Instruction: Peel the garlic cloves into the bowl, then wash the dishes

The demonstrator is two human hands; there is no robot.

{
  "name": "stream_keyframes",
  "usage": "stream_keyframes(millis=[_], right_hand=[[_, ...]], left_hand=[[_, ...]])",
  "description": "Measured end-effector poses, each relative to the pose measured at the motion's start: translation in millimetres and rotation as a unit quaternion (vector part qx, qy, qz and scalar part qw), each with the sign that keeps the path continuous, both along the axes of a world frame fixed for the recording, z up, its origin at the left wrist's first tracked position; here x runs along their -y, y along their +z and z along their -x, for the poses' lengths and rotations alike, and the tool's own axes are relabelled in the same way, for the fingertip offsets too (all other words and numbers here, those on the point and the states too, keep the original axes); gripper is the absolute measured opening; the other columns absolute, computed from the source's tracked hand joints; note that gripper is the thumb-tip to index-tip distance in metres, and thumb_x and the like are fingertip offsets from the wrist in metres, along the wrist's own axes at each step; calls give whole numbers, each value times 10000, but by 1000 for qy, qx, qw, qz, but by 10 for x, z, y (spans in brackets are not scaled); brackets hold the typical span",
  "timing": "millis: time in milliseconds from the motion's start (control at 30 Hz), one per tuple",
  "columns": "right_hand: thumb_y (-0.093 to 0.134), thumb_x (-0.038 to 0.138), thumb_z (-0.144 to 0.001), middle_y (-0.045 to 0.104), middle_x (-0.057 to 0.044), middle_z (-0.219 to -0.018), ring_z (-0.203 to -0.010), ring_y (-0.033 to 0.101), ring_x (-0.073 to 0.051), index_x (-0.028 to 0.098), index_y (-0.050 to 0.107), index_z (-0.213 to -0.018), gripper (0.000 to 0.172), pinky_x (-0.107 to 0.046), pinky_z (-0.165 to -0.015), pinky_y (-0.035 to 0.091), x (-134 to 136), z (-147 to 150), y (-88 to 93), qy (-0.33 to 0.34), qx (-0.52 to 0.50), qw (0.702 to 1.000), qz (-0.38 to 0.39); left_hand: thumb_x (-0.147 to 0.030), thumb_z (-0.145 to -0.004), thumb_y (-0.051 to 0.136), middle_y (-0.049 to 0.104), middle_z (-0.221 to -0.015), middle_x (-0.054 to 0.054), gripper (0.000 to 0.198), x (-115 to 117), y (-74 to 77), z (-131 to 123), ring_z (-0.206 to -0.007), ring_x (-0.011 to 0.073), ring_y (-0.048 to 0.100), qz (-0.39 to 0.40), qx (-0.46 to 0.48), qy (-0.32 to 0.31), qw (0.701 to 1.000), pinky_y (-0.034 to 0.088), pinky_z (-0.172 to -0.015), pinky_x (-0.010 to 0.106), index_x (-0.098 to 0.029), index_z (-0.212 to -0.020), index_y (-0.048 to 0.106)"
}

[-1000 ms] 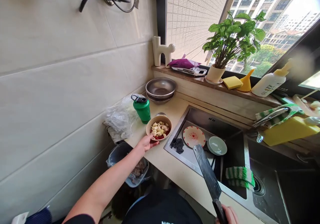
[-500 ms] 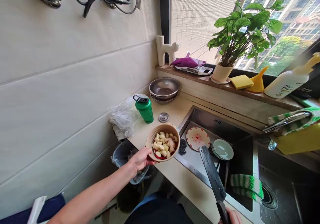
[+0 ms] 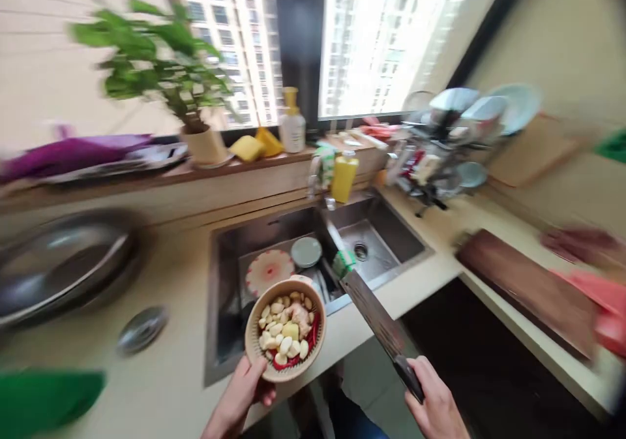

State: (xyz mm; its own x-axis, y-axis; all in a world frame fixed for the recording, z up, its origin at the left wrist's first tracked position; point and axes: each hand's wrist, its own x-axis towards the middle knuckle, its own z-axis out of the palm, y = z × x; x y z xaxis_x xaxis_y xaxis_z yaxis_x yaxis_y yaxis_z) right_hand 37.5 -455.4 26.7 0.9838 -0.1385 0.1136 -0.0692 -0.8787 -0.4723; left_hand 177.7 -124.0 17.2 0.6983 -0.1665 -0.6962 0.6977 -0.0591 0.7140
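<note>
My left hand (image 3: 247, 390) grips the rim of a beige ribbed basket (image 3: 252, 341). Peeled garlic cloves (image 3: 286, 344), a piece of ginger (image 3: 299, 318) and red chillies (image 3: 313, 334) lie inside it. Wrapped round the black handle of a kitchen knife (image 3: 374, 312) is my right hand (image 3: 433, 396); the dark broad blade points up and left over the counter's front edge. Behind the basket, in the left sink basin (image 3: 225, 282), lie a plate with a red-patterned rim (image 3: 268, 271) and pale small plates (image 3: 306, 252).
A brown cutting board (image 3: 528, 289) lies on the right counter, beside a red plastic bag (image 3: 611, 308). A dish rack (image 3: 430, 165) stands at the back right corner. Metal bowls (image 3: 63, 263) and a drain strainer (image 3: 141, 329) sit at left. A potted plant (image 3: 203, 145) is on the sill.
My view has swung right, bringing the right counter, cutting board and dish rack into sight. The basket and the knife have come along, still in my hands.
</note>
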Motion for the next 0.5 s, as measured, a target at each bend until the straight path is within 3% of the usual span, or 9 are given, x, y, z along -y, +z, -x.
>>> stream_keyframes(millis=[133, 267, 367, 500], right_hand=[[427, 84, -727, 565, -61, -873, -751, 617, -173, 193, 513, -990, 297, -257, -644, 518, 197, 359, 122, -147, 3, 989, 15], [417, 90, -729, 562, -63, -879, -729, 616, -180, 196, 513, -980, 289, -282, -656, 516, 583, 698, 109, -257, 20, 965, 44], [414, 119, -751, 581, -76, -906, -737, 628, -189, 199, 517, -997, 279, -294, -653, 524, 1020, 931, -60, -319, 39, 944, 77], [451, 210, -772, 627, -109, -935, -815, 657, -233, 189, 540, -1018, 262, -320, -666, 551, 1828, 1214, -528, -355, 122, 913, 157]], left_hand=[[-595, -647, 576, 573, -458, -5, 380, 655, -46, -184, -387, 136, 482, 45, 0, -121, 992, 390, -414, 257, -228, -691, 485], [-582, -622, 590, 619, -561, 32, 362, 1445, 51, -325, -405, 142, 480, 91, 15, -205, 974, 357, -389, 267, -225, -647, 535], [-517, -632, 587, 623, -578, 47, 325, 2138, 172, -492, -396, 121, 468, 117, 11, -273, 955, 340, -377, 248, -196, -621, 542], [-406, -705, 545, 626, -569, 47, 253, 3357, 344, -777, -408, 104, 478, 160, 32, -326, 931, 347, -379, 214, -158, -658, 547]])
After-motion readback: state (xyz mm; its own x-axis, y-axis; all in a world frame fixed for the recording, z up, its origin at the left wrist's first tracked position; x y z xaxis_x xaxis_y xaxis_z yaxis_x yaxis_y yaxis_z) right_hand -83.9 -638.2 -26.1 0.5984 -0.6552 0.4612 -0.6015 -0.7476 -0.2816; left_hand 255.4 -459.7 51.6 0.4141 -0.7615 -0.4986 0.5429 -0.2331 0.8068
